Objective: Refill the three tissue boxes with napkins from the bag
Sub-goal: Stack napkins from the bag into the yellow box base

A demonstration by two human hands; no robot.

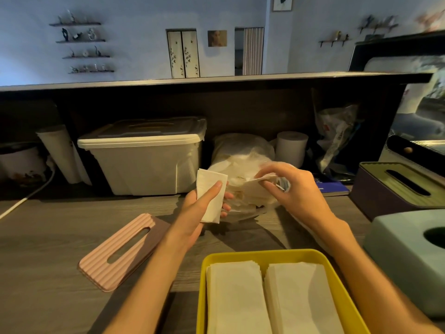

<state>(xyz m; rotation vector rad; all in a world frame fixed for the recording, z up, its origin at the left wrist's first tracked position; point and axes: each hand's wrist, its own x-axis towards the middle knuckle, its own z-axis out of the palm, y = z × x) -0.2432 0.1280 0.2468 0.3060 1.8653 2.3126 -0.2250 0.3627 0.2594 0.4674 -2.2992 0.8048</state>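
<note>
Yellow open plastic tissue box point(202, 273) sits at the tabletop's near edge, two napkin stacks inside; left hand point(204, 208) pinches a folded white napkin point(212, 196) clear while right hand point(292, 189) pinches another inside the clear plastic bag point(243, 162), presumably gathering a further batch.

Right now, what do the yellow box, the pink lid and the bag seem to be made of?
The yellow box looks like smooth matte plastic: even colour, rounded moulded rim. The pink lid also looks like plastic, moulded with fine ridges round a slot. The bag seems thin clear plastic film: it crinkles and shows white napkins through it. The napkins in the box look like soft matte paper.
</note>
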